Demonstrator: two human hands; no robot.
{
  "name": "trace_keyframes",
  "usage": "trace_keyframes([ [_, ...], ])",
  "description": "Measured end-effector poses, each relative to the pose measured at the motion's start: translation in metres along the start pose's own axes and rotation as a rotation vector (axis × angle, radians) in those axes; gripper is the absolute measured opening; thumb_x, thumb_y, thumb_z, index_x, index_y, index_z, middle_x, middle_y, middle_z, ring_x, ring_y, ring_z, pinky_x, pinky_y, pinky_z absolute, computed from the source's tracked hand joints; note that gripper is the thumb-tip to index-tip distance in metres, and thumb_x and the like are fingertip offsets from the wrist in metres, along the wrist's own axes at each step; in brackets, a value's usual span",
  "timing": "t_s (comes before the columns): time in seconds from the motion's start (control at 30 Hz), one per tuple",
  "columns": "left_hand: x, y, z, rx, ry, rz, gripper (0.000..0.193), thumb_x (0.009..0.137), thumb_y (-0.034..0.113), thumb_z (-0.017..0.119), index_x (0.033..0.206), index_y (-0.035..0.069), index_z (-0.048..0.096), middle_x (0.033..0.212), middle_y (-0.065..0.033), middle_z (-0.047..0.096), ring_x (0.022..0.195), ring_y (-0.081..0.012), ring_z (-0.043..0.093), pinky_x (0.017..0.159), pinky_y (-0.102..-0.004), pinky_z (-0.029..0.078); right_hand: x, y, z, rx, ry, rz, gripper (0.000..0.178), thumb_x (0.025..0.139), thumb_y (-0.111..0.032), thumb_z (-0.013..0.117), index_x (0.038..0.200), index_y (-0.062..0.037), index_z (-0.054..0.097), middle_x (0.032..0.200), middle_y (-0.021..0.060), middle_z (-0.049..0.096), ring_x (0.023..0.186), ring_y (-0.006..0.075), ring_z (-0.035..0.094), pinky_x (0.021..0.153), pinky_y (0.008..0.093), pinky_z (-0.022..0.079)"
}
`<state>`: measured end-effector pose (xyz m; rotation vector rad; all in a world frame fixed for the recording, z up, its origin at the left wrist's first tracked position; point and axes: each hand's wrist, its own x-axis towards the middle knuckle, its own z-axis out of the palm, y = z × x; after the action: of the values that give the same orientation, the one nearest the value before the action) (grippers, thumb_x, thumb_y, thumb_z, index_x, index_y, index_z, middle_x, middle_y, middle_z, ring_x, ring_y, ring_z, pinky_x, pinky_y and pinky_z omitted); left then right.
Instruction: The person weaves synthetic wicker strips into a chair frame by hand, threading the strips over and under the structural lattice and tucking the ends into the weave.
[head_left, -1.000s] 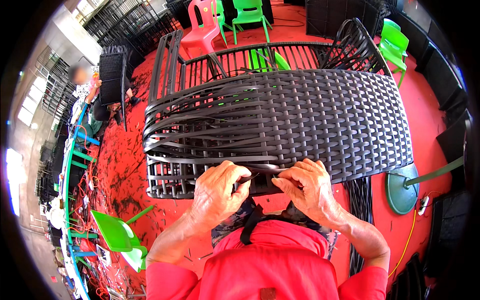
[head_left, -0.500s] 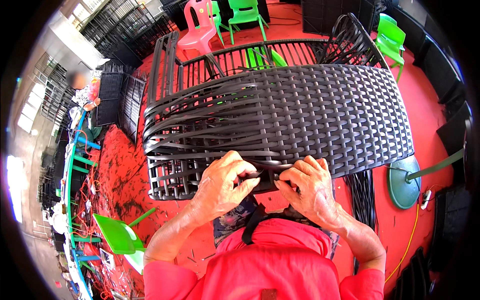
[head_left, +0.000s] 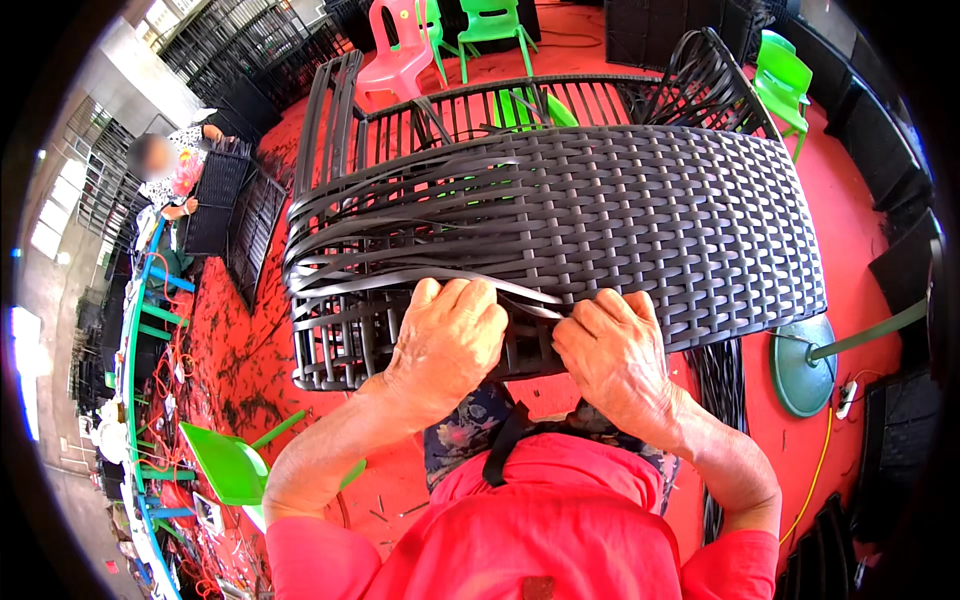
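Observation:
A dark grey wicker panel (head_left: 670, 220) lies across a black seat frame before me, woven tight on its right part. Over its left part loose flat plastic strips (head_left: 420, 225) run to the frame's left end. Closed at the near edge, my left hand (head_left: 445, 345) has its fingers curled down among the strips; what it pinches is hidden beneath them. My right hand (head_left: 615, 345) is closed on a strip at the near edge, where the weave ends. A pale strip (head_left: 520, 290) bows up between the hands.
A bundle of dark strips (head_left: 717, 390) hangs at the near right, beside a round green stand base (head_left: 800, 370). Green chairs (head_left: 783, 80) and a pink chair (head_left: 397, 60) stand beyond the frame. Another green chair (head_left: 225, 465) is at the near left. A person (head_left: 175, 165) works at the far left.
My left hand has turned over, its back now upward and its fingers curled down. My right hand has shifted slightly up and left. The strip between them bows higher.

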<state>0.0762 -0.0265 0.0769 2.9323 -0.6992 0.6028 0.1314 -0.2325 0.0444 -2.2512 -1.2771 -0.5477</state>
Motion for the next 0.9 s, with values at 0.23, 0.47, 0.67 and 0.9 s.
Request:
trace_keyframes([
  [0.23,-0.024,0.003,0.006,0.100,0.128,0.113,0.014,0.071,0.010,0.064,0.082,0.007,0.056,0.078,-0.0044,0.049,0.068,-0.0179,0.050,0.062,-0.0334,0.035,-0.014,0.000,0.002,0.065,0.047,0.023,0.020,0.067,-0.018,0.068,0.085,-0.0109,0.064,0.079,0.0012,0.049,0.081,0.0207,0.050,0.070,0.0359,0.036],
  [0.47,-0.016,0.011,0.000,0.003,0.105,0.016,0.035,0.070,0.007,0.077,0.102,0.007,0.063,0.078,-0.0018,0.055,0.069,-0.0197,0.054,0.064,-0.0356,0.038,-0.008,0.000,0.007,0.145,0.127,0.118,0.012,0.072,-0.010,0.074,0.082,-0.0110,0.067,0.072,-0.0005,0.053,0.070,0.0195,0.050,0.065,0.0335,0.036],
  [0.67,-0.027,0.018,0.001,-0.003,0.137,0.036,0.036,0.068,0.009,0.080,0.099,0.006,0.063,0.079,-0.0026,0.055,0.069,-0.0207,0.054,0.062,-0.0361,0.040,-0.011,0.003,0.015,0.055,0.191,0.014,0.019,0.068,-0.010,0.074,0.084,-0.0114,0.064,0.076,-0.0007,0.053,0.069,0.0190,0.049,0.066,0.0344,0.036],
  [0.9,-0.011,0.015,-0.003,0.019,0.031,0.048,0.022,0.073,0.014,0.071,0.091,0.007,0.062,0.075,-0.0016,0.048,0.071,-0.0187,0.050,0.062,-0.0348,0.036,-0.020,0.006,0.008,0.066,0.128,-0.066,0.033,0.061,-0.021,0.071,0.092,-0.0107,0.065,0.077,0.0000,0.047,0.076,0.0192,0.049,0.069,0.0343,0.037],
])
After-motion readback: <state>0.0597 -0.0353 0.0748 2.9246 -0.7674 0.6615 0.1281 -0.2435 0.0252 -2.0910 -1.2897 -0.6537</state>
